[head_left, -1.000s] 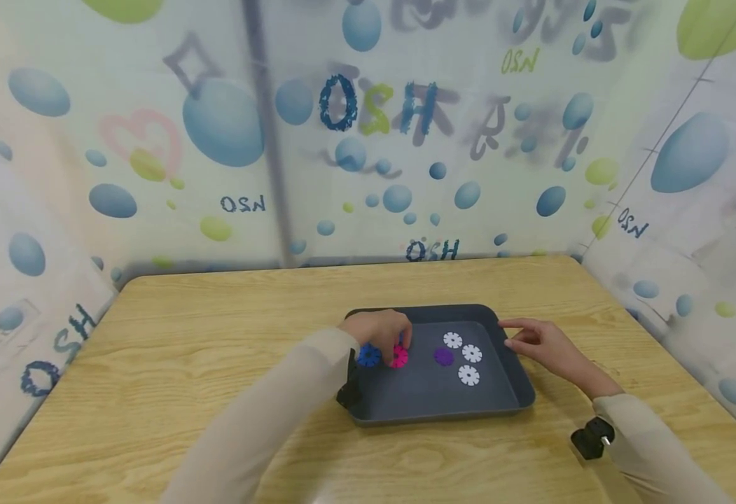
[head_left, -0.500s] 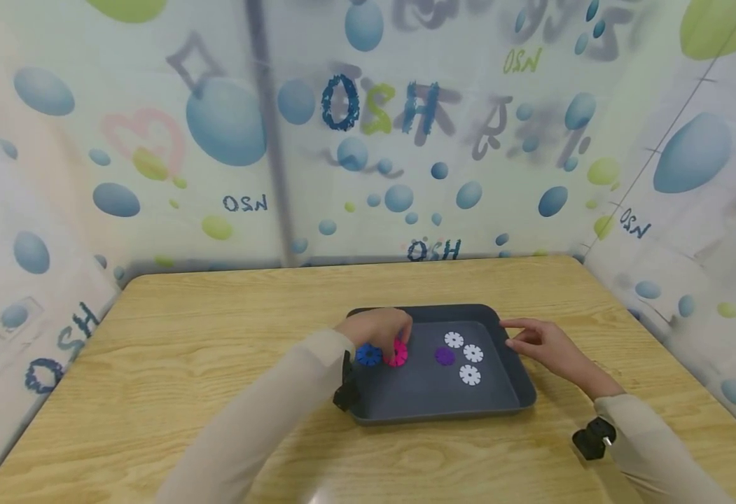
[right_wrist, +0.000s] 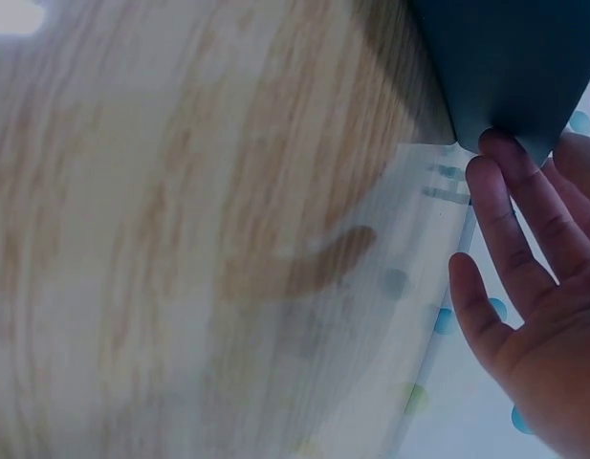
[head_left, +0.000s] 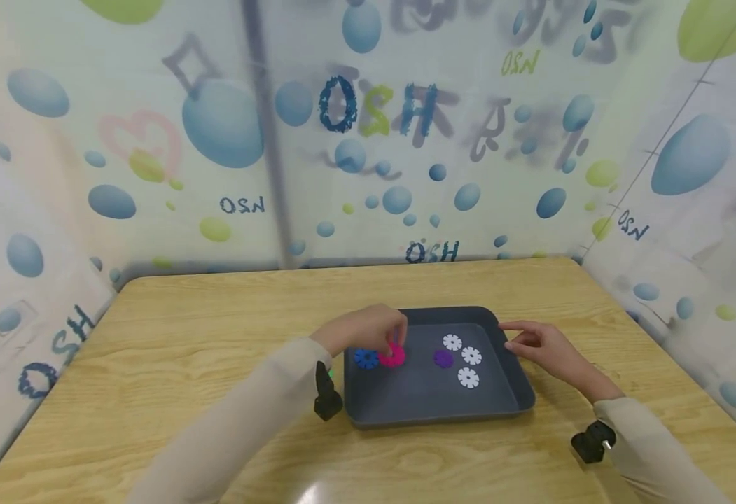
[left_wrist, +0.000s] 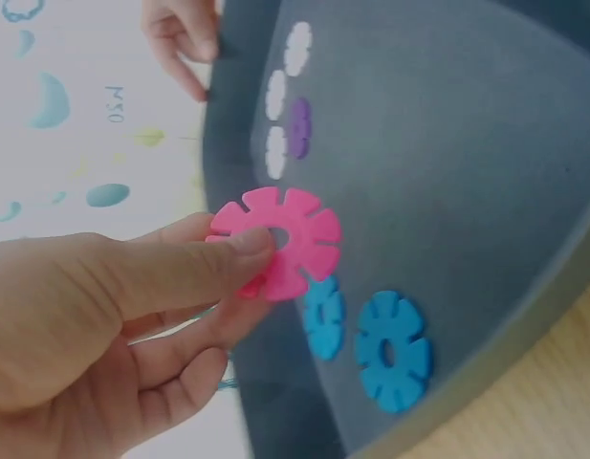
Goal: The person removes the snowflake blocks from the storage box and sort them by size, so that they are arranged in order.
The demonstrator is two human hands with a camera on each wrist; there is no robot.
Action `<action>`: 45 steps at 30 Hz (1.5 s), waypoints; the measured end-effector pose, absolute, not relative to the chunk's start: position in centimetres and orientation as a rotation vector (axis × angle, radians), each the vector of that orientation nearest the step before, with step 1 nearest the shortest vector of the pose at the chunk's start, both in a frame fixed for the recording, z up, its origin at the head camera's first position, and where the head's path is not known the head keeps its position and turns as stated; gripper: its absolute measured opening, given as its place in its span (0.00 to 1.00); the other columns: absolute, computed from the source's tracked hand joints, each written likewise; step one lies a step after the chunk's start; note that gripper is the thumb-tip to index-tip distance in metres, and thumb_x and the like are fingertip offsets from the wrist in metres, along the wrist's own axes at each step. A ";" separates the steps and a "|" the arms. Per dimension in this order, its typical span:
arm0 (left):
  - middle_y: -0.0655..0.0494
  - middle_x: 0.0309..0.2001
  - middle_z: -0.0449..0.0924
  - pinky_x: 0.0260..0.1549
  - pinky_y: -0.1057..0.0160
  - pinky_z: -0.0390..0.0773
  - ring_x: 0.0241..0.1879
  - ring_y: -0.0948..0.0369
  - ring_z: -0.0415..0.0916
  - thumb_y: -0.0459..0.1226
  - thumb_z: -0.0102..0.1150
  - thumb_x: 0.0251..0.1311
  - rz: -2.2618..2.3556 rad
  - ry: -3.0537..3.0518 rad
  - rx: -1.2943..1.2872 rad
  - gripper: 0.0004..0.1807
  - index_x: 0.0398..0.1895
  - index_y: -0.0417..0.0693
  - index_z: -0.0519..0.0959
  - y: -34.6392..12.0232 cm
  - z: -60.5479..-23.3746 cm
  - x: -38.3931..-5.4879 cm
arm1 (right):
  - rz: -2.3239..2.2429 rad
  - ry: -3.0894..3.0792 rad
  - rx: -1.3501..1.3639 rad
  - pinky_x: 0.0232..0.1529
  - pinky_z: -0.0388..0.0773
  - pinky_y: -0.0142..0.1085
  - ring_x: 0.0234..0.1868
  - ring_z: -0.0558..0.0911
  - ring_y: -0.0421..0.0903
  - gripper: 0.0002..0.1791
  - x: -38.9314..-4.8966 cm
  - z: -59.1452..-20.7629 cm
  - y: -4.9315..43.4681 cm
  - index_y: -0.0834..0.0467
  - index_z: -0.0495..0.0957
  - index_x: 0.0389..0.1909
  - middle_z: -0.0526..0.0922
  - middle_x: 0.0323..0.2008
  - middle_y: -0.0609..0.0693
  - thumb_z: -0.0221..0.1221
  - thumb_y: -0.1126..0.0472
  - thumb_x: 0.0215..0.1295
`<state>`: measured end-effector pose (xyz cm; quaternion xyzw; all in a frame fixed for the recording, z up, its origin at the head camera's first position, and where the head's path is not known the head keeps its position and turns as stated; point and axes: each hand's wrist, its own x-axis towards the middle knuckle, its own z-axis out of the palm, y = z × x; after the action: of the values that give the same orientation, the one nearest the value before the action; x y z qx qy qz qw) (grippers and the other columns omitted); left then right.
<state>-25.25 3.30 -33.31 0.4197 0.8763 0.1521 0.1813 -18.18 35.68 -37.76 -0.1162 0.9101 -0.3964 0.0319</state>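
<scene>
My left hand (head_left: 364,329) pinches a pink notched plastic disc, a snowflake building piece (left_wrist: 314,225), between thumb and fingers. It holds the piece over the left part of a dark grey tray (head_left: 418,402). Two blue snowflake pieces (left_wrist: 393,352) lie in the tray near this hand; one is hidden in the head view. Farther right in the tray lie a purple piece (head_left: 443,358) and three white pieces (head_left: 468,378). My right hand (head_left: 547,350) is at the tray's right edge, its fairly straight fingertips touching the outside of the wall.
The tray stands on a wood-grain table (head_left: 216,315). A patterned curtain (head_left: 317,175) hangs behind the table and along both sides. A black wrist camera (head_left: 328,402) is strapped at the left cuff, another (head_left: 592,441) at the right. A small green spot shows beside the left cuff.
My left hand has drawn back slightly to the left, the pink snowflake piece moving left with it. My right hand stays at the tray's edge.
</scene>
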 end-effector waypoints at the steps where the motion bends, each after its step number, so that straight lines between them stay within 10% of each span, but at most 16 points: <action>1: 0.61 0.29 0.74 0.30 0.68 0.73 0.31 0.64 0.72 0.27 0.66 0.47 0.439 2.474 1.196 0.11 0.28 0.49 0.76 3.1 -33.1 -25.2 | -1.221 2.802 -0.358 0.34 0.75 0.35 0.34 0.81 0.44 0.25 -18.2 -37.8 35.6 0.68 0.67 0.58 0.82 0.33 0.53 0.56 0.59 0.63; 45: 0.56 0.28 0.72 0.29 0.64 0.70 0.29 0.62 0.67 0.24 0.64 0.44 0.732 2.371 0.838 0.09 0.28 0.42 0.75 -16.7 -34.9 -24.0 | -1.186 2.863 -0.352 0.32 0.75 0.33 0.33 0.80 0.42 0.24 -18.0 -37.7 35.0 0.68 0.68 0.58 0.82 0.32 0.53 0.56 0.63 0.63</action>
<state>-23.96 -16.67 -34.86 0.3092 0.8746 0.2699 0.2580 -17.96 35.04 -37.74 -0.1127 0.9180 -0.3801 0.0112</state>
